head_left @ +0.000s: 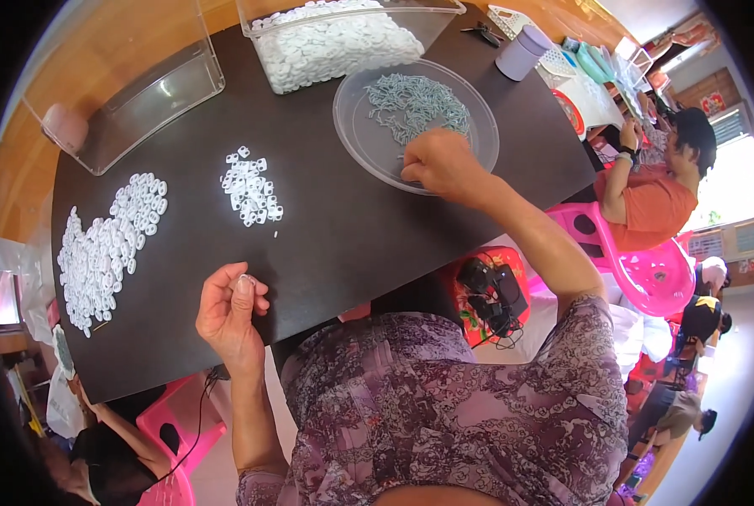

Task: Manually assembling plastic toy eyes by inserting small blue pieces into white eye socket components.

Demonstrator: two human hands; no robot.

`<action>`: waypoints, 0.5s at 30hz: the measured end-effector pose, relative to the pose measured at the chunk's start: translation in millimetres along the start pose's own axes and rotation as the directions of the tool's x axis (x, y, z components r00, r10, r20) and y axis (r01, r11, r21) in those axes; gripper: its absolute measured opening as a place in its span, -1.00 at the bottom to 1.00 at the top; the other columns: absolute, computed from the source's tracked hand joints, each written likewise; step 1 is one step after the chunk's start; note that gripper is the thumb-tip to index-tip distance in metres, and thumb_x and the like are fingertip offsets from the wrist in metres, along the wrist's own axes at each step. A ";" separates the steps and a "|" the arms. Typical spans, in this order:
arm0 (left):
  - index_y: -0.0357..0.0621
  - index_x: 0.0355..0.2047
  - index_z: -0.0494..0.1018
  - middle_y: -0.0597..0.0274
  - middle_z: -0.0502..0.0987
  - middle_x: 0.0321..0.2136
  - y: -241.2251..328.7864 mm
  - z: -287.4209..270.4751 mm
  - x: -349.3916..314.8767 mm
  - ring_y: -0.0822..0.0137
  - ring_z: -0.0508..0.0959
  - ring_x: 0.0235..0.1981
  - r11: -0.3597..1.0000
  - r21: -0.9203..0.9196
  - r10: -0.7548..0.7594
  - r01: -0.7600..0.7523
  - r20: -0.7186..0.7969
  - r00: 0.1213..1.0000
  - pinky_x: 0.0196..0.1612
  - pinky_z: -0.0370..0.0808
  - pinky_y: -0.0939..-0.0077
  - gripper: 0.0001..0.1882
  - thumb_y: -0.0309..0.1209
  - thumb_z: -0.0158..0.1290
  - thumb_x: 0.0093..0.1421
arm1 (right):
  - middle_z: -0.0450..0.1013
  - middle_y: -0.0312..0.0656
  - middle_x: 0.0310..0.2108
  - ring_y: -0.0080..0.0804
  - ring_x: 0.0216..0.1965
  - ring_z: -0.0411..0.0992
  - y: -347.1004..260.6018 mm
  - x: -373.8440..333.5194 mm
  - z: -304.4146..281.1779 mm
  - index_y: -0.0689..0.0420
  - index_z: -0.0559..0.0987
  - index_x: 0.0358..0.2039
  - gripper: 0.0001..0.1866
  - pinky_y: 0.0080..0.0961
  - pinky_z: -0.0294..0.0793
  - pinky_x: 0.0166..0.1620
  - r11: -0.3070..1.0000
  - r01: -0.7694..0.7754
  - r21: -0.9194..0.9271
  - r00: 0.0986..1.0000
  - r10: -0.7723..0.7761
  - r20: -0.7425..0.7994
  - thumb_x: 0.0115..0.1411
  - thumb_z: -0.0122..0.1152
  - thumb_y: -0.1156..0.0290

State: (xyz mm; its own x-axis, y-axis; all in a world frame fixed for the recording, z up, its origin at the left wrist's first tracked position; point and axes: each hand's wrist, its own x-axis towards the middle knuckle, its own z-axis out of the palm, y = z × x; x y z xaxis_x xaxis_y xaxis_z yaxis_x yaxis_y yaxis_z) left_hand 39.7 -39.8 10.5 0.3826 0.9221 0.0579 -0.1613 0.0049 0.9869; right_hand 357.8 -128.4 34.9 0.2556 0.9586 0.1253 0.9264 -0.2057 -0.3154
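My left hand [232, 314] is raised over the table's near edge, thumb pressed against curled fingers. Whatever is between them is too small to make out. At the near rim of a round clear plastic dish [349, 135], my right hand [446, 164] reaches in with fingers bunched together; its fingertips are partly hidden, and any piece in them does not show. Small grey-green screw-like pins [415, 103] lie heaped in the dish. Between my hands and the far side sits a small pile of white square plastic parts [252, 192]. A larger spread of white oval parts [99, 261] lies at the left.
A clear bin of white parts [335, 46] stands at the back; another clear bin [153, 105] is at the far left. A lilac lidded cup [523, 52] and dark pliers [482, 33] are at the back right. People sit nearby, one beside a pink chair [647, 261].
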 end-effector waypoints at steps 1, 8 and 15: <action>-0.29 -0.23 0.42 0.26 0.48 -0.55 0.5 -0.3 -0.3 0.56 0.38 -0.61 1.000 -0.011 -0.014 0.014 0.006 1.000 -0.53 0.32 0.76 -0.80 -0.43 0.04 0.18 | 0.44 -0.06 -0.58 -0.10 -0.45 0.42 0.7 1.1 3.4 0.19 0.52 -0.61 -0.89 -0.25 0.36 -0.37 1.000 0.004 0.004 1.000 -0.004 -0.001 -0.14 0.20 0.42; -0.31 -0.23 0.41 0.22 0.50 -0.53 3.9 -0.9 -2.3 0.54 0.42 -0.59 0.999 -0.007 -0.040 0.040 0.019 0.999 -0.50 0.37 0.74 -0.82 -0.47 0.03 0.18 | 0.42 -0.04 -0.59 -0.06 -0.43 0.41 -3.2 10.0 7.8 0.20 0.47 -0.65 -0.91 -0.21 0.35 -0.36 0.995 0.058 -0.085 0.995 -0.052 0.082 -0.13 0.16 0.47; -0.33 -0.24 0.41 0.10 0.53 -0.49 12.2 12.7 2.0 0.49 0.46 -0.61 0.969 -0.223 -0.092 0.102 0.057 0.994 -0.49 0.42 0.69 -0.85 -0.61 0.00 0.14 | 0.40 -0.15 -0.53 -0.32 -0.50 0.37 -28.7 6.4 -9.8 0.22 0.43 -0.53 -0.92 -0.44 0.33 -0.43 0.971 0.176 0.163 0.964 -0.137 -0.228 -0.03 0.16 0.55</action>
State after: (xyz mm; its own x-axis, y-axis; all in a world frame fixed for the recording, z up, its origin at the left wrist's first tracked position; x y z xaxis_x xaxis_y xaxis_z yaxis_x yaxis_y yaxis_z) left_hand 50.0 -42.7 24.6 0.4471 0.8942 -0.0243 -0.3203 0.1853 0.9290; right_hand 335.6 -118.3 53.9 0.1827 0.9075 0.3783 0.8992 0.0014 -0.4375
